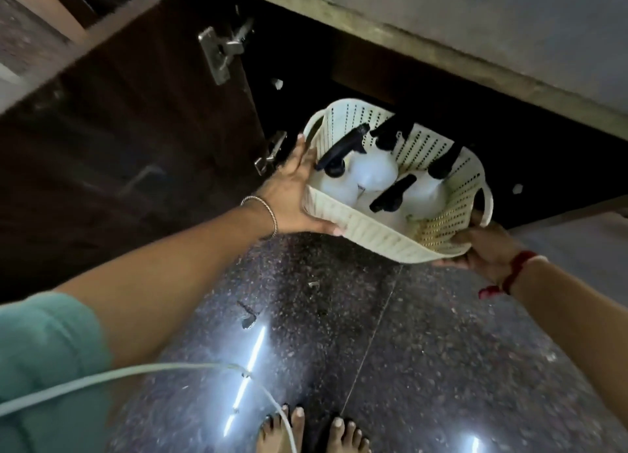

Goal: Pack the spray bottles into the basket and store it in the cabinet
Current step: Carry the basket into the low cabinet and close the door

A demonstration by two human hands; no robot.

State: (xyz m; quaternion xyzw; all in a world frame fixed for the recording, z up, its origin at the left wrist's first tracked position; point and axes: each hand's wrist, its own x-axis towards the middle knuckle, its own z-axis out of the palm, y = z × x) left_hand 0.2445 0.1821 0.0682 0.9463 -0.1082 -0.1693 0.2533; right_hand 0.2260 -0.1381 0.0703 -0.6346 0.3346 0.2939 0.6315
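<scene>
A cream perforated basket (367, 233) is held off the floor, half inside the dark opening of the low cabinet (339, 75). Several white spray bottles (373, 170) with black trigger heads stand in it. My left hand (292, 194) grips the basket's left side, thumb under the near edge. My right hand (489, 245) holds its right corner from below, beneath the loop handle. The basket's far half is in shadow under the counter.
The dark brown cabinet door (136, 129) stands swung open on the left, its metal hinges showing. A grey stone counter edge (441, 44) overhangs the opening. Below is a glossy speckled floor (390, 350); a pale cable (153, 374) and my bare feet (312, 432) are at the bottom.
</scene>
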